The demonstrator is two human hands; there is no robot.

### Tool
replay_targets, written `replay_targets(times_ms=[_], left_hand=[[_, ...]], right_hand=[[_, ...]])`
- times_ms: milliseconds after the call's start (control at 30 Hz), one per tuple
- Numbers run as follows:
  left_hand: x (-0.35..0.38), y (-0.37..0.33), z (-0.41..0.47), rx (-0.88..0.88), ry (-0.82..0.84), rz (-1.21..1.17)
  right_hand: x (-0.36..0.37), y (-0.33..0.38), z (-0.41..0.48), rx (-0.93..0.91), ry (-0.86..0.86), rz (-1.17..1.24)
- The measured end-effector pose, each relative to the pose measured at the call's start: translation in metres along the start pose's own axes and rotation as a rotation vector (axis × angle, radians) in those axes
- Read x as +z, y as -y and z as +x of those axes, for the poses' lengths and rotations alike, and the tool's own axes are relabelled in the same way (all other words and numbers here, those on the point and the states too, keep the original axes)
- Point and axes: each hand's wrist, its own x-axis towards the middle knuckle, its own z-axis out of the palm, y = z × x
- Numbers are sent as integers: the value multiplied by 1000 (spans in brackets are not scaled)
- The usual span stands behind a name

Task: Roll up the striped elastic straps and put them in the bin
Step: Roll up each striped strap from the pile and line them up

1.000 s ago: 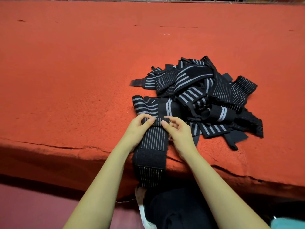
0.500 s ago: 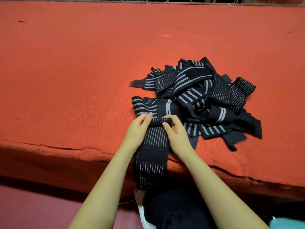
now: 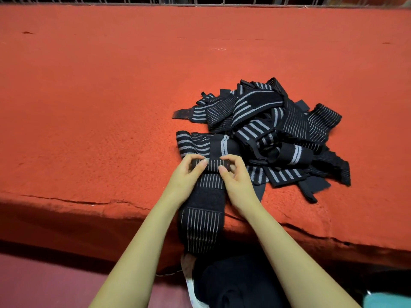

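Observation:
A black strap with thin grey stripes lies across the front edge of the red table, its tail hanging down over the edge. Its far end is wound into a small tight roll. My left hand pinches the roll's left end and my right hand pinches its right end, thumbs on the near side. Just beyond and to the right sits a tangled pile of striped straps. No bin is in view.
The red cloth-covered table runs wide to the left and back, with a wire fence along its far edge. Below the front edge are dark clothing and a teal object at the bottom right corner.
The roll at the strap's far end has grown thicker as both hands turned it toward me. The hanging tail has been drawn up a little.

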Motion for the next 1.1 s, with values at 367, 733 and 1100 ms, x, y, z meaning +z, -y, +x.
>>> replay_targets(times_ms=[367, 733, 1100], left_hand=[[-2, 7, 1, -13, 64, -42], [-3, -1, -2, 40, 59, -115], [-6, 6, -2, 115, 41, -155]], right_hand=[[5, 4, -5, -11, 205, -383], [-4, 2, 1, -5, 32, -210], [0, 2, -3, 18, -6, 2]])
